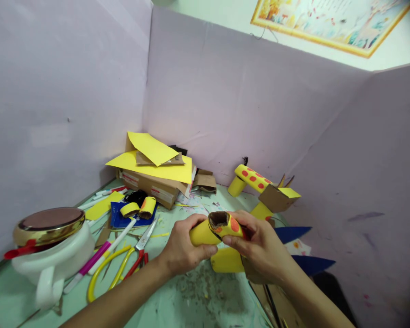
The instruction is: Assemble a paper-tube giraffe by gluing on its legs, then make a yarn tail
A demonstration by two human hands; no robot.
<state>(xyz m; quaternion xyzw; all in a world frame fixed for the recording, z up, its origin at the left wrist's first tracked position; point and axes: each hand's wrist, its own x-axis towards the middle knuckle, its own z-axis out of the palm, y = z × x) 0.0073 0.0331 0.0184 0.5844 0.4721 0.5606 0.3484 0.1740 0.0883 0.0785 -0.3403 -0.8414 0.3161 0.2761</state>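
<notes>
Near the middle of the table, my left hand [187, 243] is closed around a plain yellow tube [202, 233]. My right hand [259, 248] grips a yellow cardboard tube with orange spots [233, 227], its open brown end tilted upward. The two tubes touch and look joined, though the fingers partly cover the meeting place. Below them another yellow tube [227, 260] shows, partly behind my right hand; whether it is attached cannot be seen. Farther back stands a spotted yellow tube animal [254, 177] with a cardboard box head [276, 198].
Yellow-handled scissors [118, 273], markers [89, 263] and a white mug [54, 255] with a gold-rimmed lid lie left. Short yellow rings [147, 207] rest on a blue packet [118, 214]. Yellow sheets [157, 171] top a cardboard box [150, 187]. Blue pointed pieces [312, 264] sit right. Pale panels [242, 91] enclose the table.
</notes>
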